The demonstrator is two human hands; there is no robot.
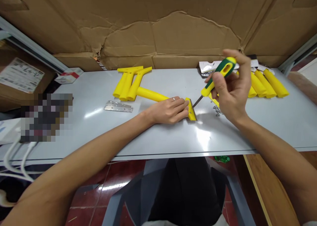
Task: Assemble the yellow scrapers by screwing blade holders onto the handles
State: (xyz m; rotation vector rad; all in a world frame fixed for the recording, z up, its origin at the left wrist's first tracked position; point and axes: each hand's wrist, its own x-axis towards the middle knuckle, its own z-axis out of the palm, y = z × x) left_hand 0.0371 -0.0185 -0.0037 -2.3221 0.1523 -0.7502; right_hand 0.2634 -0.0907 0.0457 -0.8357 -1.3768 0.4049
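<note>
My left hand (170, 110) is closed round a yellow scraper (192, 112), pressing it to the grey table. The scraper's handle sticks out to the left of the hand, and its head with a metal edge shows on the right. My right hand (232, 90) grips a green and yellow screwdriver (218, 75), held at a tilt. The screwdriver's tip meets the scraper head; whether it sits in a screw I cannot tell. Small screws (217, 111) lie in a pile beside the right hand, partly hidden by it.
Several yellow scraper handles (128, 84) lie at the back left, with metal blades (118, 106) in front of them. More yellow scrapers (268, 82) rest at the right near a white box (210, 66). Cardboard (158, 37) walls the back. White cables (24, 156) hang at the left.
</note>
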